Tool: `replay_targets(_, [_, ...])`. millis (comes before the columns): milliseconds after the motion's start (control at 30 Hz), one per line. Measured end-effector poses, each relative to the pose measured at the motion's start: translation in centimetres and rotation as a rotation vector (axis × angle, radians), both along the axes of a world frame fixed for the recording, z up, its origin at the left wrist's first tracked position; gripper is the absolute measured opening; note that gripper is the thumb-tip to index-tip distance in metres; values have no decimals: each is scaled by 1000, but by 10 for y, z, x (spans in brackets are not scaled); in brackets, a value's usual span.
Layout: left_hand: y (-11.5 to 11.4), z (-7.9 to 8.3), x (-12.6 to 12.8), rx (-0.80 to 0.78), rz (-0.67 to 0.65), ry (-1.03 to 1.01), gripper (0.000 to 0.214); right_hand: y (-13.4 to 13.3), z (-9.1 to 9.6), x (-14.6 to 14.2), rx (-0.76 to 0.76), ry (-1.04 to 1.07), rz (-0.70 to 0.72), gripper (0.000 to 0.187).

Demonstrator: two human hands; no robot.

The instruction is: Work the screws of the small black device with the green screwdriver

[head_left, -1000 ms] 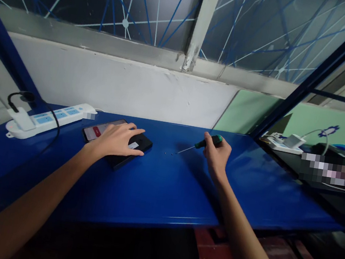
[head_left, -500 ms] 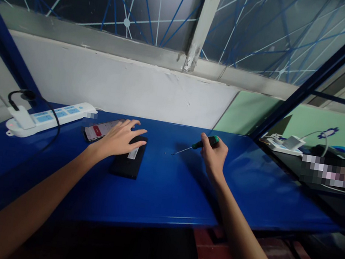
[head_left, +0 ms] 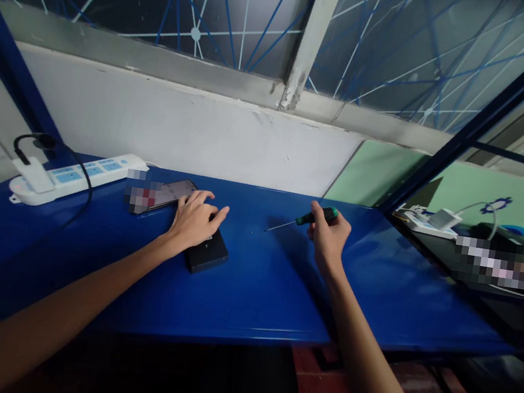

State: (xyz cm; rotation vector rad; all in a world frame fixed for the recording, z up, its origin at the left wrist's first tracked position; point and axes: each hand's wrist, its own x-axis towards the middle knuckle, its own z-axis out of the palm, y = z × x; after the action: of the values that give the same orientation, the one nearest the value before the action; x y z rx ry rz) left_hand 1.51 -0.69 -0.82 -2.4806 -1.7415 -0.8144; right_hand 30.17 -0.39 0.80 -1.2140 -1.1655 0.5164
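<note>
A person's left hand (head_left: 195, 221) lies flat, fingers spread, on a small black box (head_left: 207, 252) near the middle of a blue worktop (head_left: 247, 293), while the right hand (head_left: 329, 236) is closed around a green-handled screwdriver (head_left: 305, 219), its thin shaft pointing left just above the surface. In the last second the box has been turned under the palm and slid a little toward the back edge, suggesting it is being set in position for the tool. A phone (head_left: 166, 193) lies just behind the left hand; a white power strip (head_left: 72, 178) sits toward the back left corner. A tiny speck (head_left: 251, 232), perhaps a screw, lies between box and tip.
</note>
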Motion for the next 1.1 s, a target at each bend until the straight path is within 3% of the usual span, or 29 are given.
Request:
replay_targets(133, [5, 2, -8, 3, -351, -32, 55, 1, 3, -3, 4, 156, -50, 39])
replay_targets(200, [7, 2, -10, 14, -422, -70, 55, 1, 5, -5, -5, 197, -43, 39])
replay_targets(267, [7, 0, -9, 37, -333, -53, 57, 1, 6, -6, -10, 199, -41, 39])
replay_targets(367, [4, -4, -4, 90, -30, 50, 57, 0, 7, -6, -9, 180, -25, 40])
replay_targets(433, [2, -5, -2, 109, 67, 90, 54, -1, 7, -7, -6, 177, -17, 40])
replay_targets(533, [1, -3, -1, 126, -53, 100, 49, -2, 8, -8, -10, 186, 10, 40])
replay_targets(633, [0, -1, 2, 120, -188, 100, 49, -4, 9, -9, -29, 192, 129, 40])
replay_targets(800, [-2, -3, 6, 103, 20, 77, 58, -6, 7, -11, -60, 169, 304, 39])
replay_targets(1000, [-7, 4, 6, 31, -340, -167, 28, -9, 9, -14, -123, 137, 349, 35])
replay_targets(1100, [-16, 9, 15, 12, -381, -242, 24, -10, 10, -15, -124, 149, 352, 36])
